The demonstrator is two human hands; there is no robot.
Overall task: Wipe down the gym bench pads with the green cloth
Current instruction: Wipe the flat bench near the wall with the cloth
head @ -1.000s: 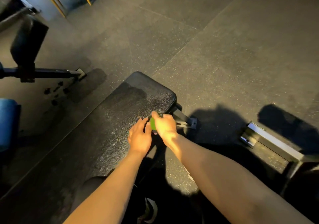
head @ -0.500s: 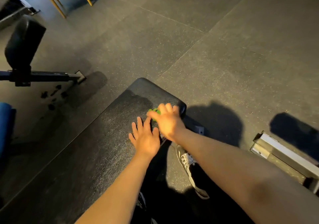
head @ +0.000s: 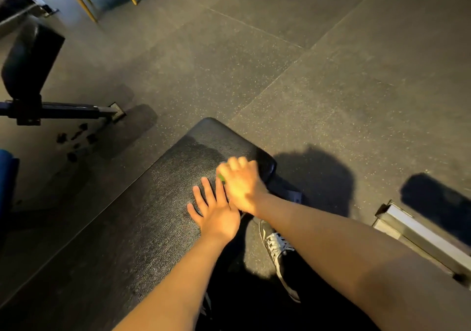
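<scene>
No readable text, label, brand, number or sign is shown anywhere in the head view. The black bench pad (head: 163, 203) is seen as plain textured vinyl with no lettering. No logo can be made out on the shoe (head: 276, 249) beside it; only white laces are visible. The speckled floor mats (head: 331, 88) and the metal frame (head: 420, 236) at the right are unmarked, and the dim equipment at the left is too dark for any marking to be read.

Gym: padded bench (head: 158, 203), rubber flooring (head: 331, 76).
</scene>
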